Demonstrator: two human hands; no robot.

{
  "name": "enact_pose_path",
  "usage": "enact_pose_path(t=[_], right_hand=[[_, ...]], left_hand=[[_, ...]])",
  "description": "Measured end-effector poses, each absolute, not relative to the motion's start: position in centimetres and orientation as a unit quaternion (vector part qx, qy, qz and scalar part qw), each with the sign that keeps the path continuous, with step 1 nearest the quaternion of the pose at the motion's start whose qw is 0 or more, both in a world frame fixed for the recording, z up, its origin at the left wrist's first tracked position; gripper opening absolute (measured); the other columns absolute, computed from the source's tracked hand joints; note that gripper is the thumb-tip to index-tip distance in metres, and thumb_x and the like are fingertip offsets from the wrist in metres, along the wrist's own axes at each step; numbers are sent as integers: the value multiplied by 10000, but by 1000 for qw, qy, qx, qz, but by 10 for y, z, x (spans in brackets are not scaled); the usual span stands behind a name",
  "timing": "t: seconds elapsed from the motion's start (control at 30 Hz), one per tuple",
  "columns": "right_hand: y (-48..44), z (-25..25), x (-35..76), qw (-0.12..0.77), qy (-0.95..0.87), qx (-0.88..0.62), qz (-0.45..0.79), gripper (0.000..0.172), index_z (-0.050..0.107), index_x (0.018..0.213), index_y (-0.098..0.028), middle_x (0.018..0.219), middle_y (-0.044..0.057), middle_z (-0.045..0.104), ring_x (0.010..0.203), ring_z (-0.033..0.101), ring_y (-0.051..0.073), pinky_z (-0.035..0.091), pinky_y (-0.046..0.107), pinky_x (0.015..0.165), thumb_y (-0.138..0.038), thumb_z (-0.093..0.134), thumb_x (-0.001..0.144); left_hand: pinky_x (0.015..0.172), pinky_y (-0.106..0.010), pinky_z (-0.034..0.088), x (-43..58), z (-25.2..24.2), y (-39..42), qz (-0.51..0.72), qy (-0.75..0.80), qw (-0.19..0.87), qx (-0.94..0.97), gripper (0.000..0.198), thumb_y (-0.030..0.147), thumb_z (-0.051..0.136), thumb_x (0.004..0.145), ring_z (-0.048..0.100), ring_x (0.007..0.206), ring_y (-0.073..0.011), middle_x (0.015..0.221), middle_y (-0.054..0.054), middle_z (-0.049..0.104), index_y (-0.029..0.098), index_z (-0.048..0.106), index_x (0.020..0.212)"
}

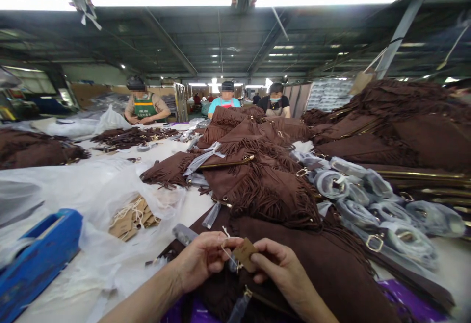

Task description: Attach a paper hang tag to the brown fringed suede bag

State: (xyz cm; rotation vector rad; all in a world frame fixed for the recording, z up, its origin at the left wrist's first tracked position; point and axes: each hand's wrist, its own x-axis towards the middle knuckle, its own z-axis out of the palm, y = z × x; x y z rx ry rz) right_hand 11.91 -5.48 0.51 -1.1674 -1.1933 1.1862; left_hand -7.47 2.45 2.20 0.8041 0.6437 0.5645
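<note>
Between the fingers of my right hand (281, 266) is a small brown cardboard hang tag (245, 255). My left hand (202, 259) pinches the tag's white string (225, 238) just to the left of it. Both hands are over a dark brown bag (290, 247) lying in front of me. Metal hardware with clear wrapping shows below my fingers, partly hidden. A pile of brown fringed bags (263, 186) rises directly beyond the hands.
More hang tags (128, 222) lie on white plastic sheeting (73, 181) to the left, near a blue tape dispenser (40, 264). Plastic-wrapped straps (368, 200) and a high stack of brown bags (412, 127) are on the right. Several people stand across the table.
</note>
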Motion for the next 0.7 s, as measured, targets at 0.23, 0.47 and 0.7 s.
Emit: enact_pose_path(t=[0.23, 0.47, 0.7], right_hand=[[-53, 5, 110, 456, -613, -547, 342, 210, 691, 746, -179, 732, 25, 621, 543, 577, 152, 476, 206, 448, -310, 555, 839], [-54, 2, 105, 484, -555, -535, 414, 354, 595, 809, -196, 662, 4, 596, 600, 621, 189, 516, 238, 487, -547, 567, 837], [-86, 5, 151, 505, -552, -568, 343, 483, 646, 812, -232, 784, 54, 665, 768, 686, 254, 576, 335, 701, -702, 536, 831]], left_hand=[[840, -302, 415, -72, 21, 19, 295, 222, 730, 576, 79, 243, 688, 698, 586, 1013, -222, 1138, -95, 682, 164, 692, 698], [773, -265, 428, -91, 45, 27, 292, 259, 380, 839, 202, 119, 532, 794, 583, 839, -172, 854, -26, 639, 201, 702, 866], [863, -415, 413, -144, 72, 47, 337, 410, 187, 827, 186, 228, 536, 785, 569, 938, -282, 920, -63, 648, 231, 663, 920]])
